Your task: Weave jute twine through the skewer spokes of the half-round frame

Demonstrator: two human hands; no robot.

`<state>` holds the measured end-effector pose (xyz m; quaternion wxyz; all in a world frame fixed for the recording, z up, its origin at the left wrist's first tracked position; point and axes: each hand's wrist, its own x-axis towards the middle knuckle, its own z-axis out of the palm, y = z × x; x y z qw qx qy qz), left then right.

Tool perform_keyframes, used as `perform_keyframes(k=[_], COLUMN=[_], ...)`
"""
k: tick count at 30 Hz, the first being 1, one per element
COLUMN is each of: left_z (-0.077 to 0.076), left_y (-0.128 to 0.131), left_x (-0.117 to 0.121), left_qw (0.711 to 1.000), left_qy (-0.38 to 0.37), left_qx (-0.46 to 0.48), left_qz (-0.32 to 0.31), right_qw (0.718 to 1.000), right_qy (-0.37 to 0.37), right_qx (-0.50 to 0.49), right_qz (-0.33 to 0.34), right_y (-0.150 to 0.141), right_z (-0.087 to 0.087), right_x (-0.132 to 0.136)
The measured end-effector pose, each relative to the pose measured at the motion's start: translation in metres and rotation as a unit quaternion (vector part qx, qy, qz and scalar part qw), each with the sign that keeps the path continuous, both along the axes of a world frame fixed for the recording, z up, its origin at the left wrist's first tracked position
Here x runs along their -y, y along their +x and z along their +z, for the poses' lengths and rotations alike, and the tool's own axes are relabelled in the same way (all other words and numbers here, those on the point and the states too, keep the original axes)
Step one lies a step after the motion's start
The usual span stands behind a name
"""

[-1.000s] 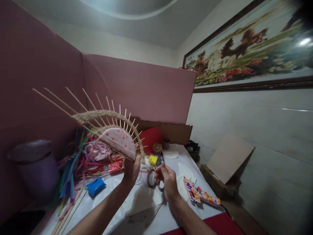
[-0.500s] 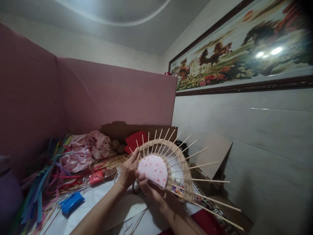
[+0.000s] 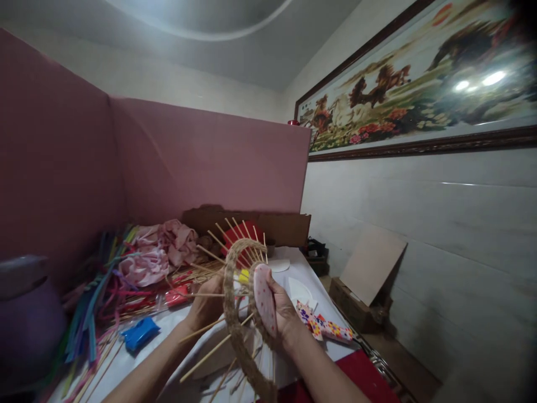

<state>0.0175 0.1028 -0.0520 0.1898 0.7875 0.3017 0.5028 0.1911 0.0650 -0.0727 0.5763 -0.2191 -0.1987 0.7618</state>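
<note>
Woven frame (image 3: 229, 288): where, and held how?

Raised over the white-covered surface (image 3: 302, 263), between both hands, nearly edge-on to view. Spotted panel (image 3: 264, 296) turned rightward, thin sticks (image 3: 205, 358) fanning out through the woven band (image 3: 230, 305).

And on the panel side?

Right hand (image 3: 285, 308) closed on the spotted panel, thumb at its upper edge, remaining fingers mostly hidden behind. Probably gripped there for being the broadest, firmest part, sparing the sticks any bending.

On the band side?

Left hand (image 3: 210, 296) partly curled behind the band, among the sticks. Fingertips hidden, so no telling how tightly closed or whether gripping anything. Perhaps placed there to steady the outer edge.

Just past the frame?

Yellow block (image 3: 244, 275), visible through the gap between band and panel. Beyond the upper sticks, a red piece (image 3: 247, 232).

Farther out?

Left of the frame, red packet (image 3: 176, 296), blue packet (image 3: 140, 334), pink cloth (image 3: 145, 266) and coloured strips (image 3: 86, 313), perhaps massed there to avoid snagging the sticks. Right of the frame, flower-patterned piece (image 3: 323, 324) and dark red cloth (image 3: 364, 380), likely within easy reach. Well beyond the frame, upright cardboard (image 3: 287, 226), maybe as a backstop.
</note>
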Motion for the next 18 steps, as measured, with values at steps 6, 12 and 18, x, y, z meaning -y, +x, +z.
perform_keyframes(k=[6, 12, 18], left_z=[-0.015, -0.035, -0.034], left_y=[-0.017, -0.034, -0.043], left_x=[0.014, 0.016, 0.026], left_qw=[1.0, 0.999, 0.998], left_qy=[-0.008, -0.03, -0.062], left_qx=[-0.028, -0.013, 0.01], left_qz=[0.001, 0.031, 0.031], right_qw=[0.995, 0.994, 0.994], right_qy=[-0.03, -0.048, -0.047], right_qx=[-0.026, -0.015, -0.016], right_qz=[-0.094, -0.092, -0.098], right_y=[0.009, 0.017, 0.017], right_z=[-0.004, -0.008, -0.013], right_x=[-0.001, -0.008, -0.008])
